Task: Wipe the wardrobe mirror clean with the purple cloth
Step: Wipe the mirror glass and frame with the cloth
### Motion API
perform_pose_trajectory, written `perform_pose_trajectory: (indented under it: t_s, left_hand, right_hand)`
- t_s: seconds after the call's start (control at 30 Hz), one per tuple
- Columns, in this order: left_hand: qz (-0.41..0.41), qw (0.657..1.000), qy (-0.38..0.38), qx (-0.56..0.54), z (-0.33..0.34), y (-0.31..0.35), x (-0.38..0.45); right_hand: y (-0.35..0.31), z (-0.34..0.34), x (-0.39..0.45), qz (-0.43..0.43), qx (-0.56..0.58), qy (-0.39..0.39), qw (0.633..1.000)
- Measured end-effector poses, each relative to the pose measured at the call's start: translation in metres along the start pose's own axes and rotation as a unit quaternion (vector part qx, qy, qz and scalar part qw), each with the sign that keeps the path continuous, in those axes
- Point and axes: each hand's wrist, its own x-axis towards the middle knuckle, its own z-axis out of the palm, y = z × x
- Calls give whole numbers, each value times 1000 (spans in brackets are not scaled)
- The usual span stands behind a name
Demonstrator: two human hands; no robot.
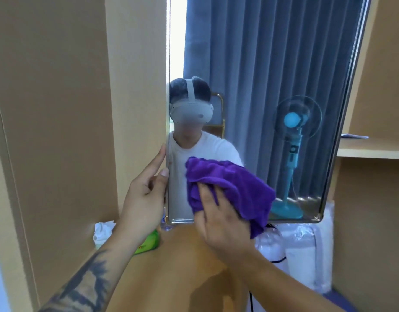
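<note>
- Against the lower glass of the mirror point(261, 75), the right hand point(218, 219) presses the bunched purple cloth point(234, 188), fingers spread flat on it.
- Left of that hold, the left hand point(144, 194) pinches the mirror's left edge, thumb on the glass.
- Above the cloth, bare glass runs up to the top; the bottom edge lies just below it.

One mirror point(261, 86), one purple cloth point(230, 188), two hands — left point(144, 197), right point(221, 224) — one green packet point(149, 243).

Both forearms are bare; the left forearm point(86, 273) carries a dark tattoo; mirrored, a white T-shirt point(207, 149) and pale headset point(190, 111).
</note>
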Motion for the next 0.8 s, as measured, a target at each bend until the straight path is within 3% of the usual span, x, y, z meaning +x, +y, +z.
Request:
perform_pose_trajectory:
  t_s: [0.03, 0.17, 0.23, 0.3, 0.57, 0.8]
  left_hand:
    - [-7, 1000, -6, 1, -2, 0, 1]
    - [-25, 999, -20, 7, -7, 1, 1]
    - [-17, 1000, -13, 6, -5, 2, 0]
    - [-4, 1000, -1, 2, -4, 0, 0]
    - [3, 1000, 25, -7, 0, -5, -3]
    - [1, 999, 35, -13, 1, -9, -10]
  right_hand:
    - [-8, 3, 2, -47, -11, 13, 999]
    - [-18, 12, 5, -47, 21, -25, 998]
    - [-1, 6, 3, -121, 3, -28, 992]
    - [30, -3, -1, -142, -12, -44, 989]
    - [159, -40, -53, 80, -42, -91, 992]
    - [147, -41, -74, 239, 49, -46, 969]
